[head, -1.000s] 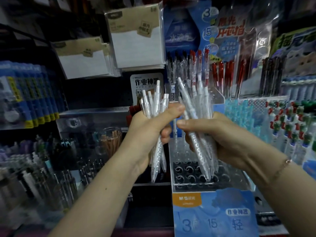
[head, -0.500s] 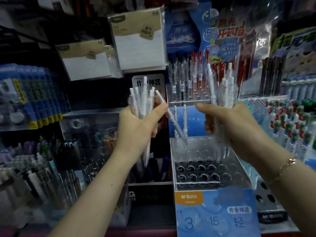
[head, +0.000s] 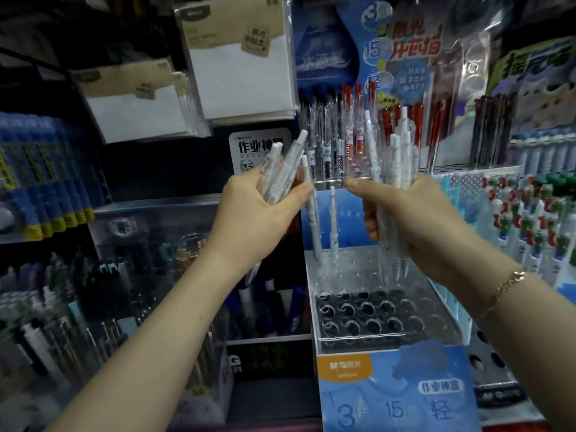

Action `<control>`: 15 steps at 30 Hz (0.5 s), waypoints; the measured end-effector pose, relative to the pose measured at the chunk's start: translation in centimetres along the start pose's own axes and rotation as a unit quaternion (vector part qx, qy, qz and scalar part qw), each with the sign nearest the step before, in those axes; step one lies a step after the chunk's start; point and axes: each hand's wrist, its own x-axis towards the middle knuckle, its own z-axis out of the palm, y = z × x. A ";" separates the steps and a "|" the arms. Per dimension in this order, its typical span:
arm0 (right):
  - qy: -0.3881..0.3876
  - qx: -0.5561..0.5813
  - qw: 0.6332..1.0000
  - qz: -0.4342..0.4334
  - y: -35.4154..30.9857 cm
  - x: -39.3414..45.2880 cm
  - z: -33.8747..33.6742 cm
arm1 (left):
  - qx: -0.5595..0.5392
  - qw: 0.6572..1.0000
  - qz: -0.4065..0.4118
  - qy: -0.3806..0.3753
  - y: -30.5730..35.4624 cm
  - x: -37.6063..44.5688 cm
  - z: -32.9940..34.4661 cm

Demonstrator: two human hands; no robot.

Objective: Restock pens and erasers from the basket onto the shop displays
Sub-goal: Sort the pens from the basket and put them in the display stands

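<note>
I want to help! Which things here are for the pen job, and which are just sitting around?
For the job:
left hand, white pens
right hand, white pens
clear pen stand

Just there:
notepad packs
red pens
blue boxes

We read "M&G" on the orange tag (head: 344,365) of the blue card (head: 396,397), with "3", "15", "轻" and "作业神器" below. The white sign (head: 260,148) says "作业神". The backboard (head: 372,51) shows "3", "15", "轻".

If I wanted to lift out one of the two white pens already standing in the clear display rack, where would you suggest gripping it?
Pinch the right standing pen by its upper barrel, from above. It stands upright, its tip down in the clear display rack, its top free beside the left standing pen.
</note>
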 end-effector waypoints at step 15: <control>-0.096 0.018 0.995 0.006 0.4 -0.9 0.6 | -0.084 0.995 -0.036 0.032 0.9 -1.3 0.0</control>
